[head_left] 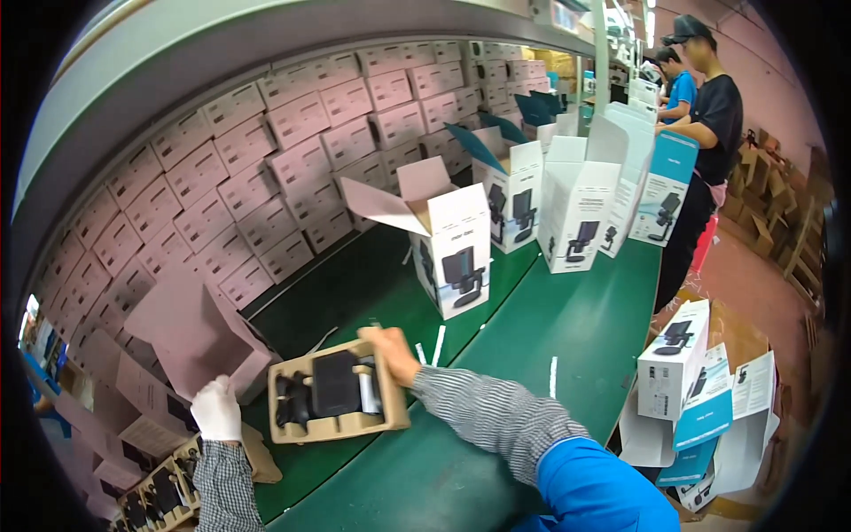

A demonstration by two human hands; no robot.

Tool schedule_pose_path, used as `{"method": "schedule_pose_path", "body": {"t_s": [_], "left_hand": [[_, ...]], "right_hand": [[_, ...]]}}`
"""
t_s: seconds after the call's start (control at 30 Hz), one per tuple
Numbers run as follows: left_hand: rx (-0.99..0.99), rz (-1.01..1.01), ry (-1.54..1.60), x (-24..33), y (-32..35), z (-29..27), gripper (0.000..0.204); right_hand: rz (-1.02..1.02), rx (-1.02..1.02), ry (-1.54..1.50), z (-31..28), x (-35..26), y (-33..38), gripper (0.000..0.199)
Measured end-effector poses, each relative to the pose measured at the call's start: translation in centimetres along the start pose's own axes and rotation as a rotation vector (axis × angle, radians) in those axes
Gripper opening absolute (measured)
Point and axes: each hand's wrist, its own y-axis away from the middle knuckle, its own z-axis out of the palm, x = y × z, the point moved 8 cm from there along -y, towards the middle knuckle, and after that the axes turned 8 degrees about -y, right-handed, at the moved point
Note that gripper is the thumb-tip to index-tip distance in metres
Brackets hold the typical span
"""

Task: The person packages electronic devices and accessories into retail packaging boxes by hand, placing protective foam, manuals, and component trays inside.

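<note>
Our right hand (393,351) grips the far edge of a brown cardboard tray (339,392) with black parts inside. The tray lies on the green worktop (532,346). Our left hand (216,410), in a white glove, holds a pink cardboard flap (191,332) just beside the tray. An open white box (450,244) stands farther back.

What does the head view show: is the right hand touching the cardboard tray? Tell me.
Touching. In the head view the right hand grips the far right corner of the cardboard tray, fingers curled over its rim with no gap visible.
</note>
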Motion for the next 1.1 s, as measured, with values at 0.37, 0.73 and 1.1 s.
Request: {"method": "schedule_pose_path", "body": {"t_s": [0.37,0.73,1.1], "left_hand": [[0.081,0.089,-0.056,5.4,7.5,-7.9,0.009],[0.098,0.080,0.019,8.9,6.6,-7.7,0.006],[0.054,0.071,-0.039,8.9,6.2,-3.3,0.004]], "right_hand": [[-0.384,0.723,-0.227,-32.0,-24.7,20.4,0.033],[-0.558,1.233,-0.051,-44.3,-30.0,19.7,0.047],[-0.653,0.999,0.012,-43.3,-28.4,20.6,0.036]]}}
